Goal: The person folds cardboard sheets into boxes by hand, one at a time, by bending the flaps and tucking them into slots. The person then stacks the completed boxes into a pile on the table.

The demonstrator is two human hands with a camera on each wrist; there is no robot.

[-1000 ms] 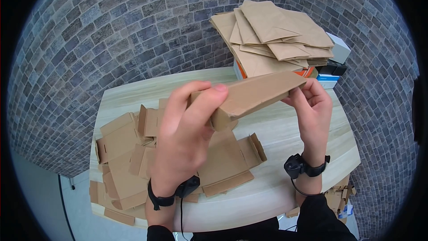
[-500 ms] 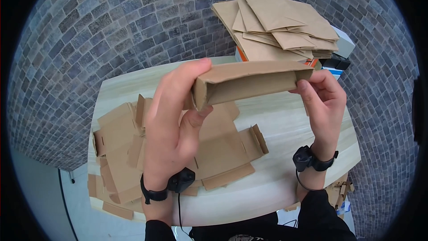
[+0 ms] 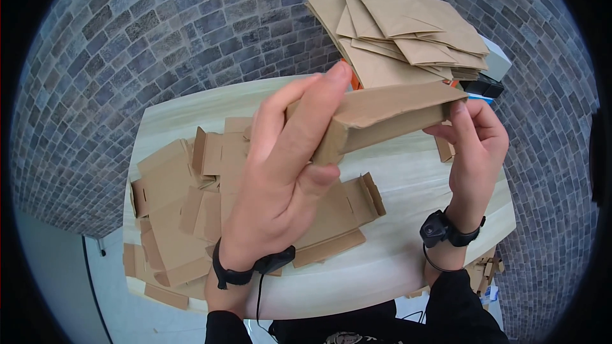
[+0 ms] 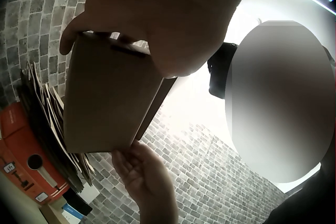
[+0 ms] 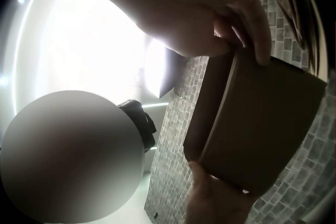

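Note:
A shallow brown cardboard box [image 3: 395,105] is held up above the table, tilted, its open side toward the head camera. My left hand [image 3: 280,178] grips its left end, thumb and fingers spread around that end. At the right end, my right hand [image 3: 475,153] pinches the corner between thumb and fingers. The left wrist view shows the box's broad flat face [image 4: 110,95] between the left hand [image 4: 157,19] and the right hand [image 4: 149,182]. In the right wrist view, the right hand [image 5: 194,14] holds the box [image 5: 262,124] by its upper edge.
Unfolded cardboard pieces [image 3: 172,216] lie across the left and middle of the table [image 3: 408,242]. A stack of brown paper bags [image 3: 408,32] rests on boxes at the back right. More cardboard [image 3: 481,274] is beyond the table's lower right edge. Brick-patterned walls stand behind.
Both hands have moved right with the box. Its open side has turned into the head view, and its left end has come lower since half a second ago.

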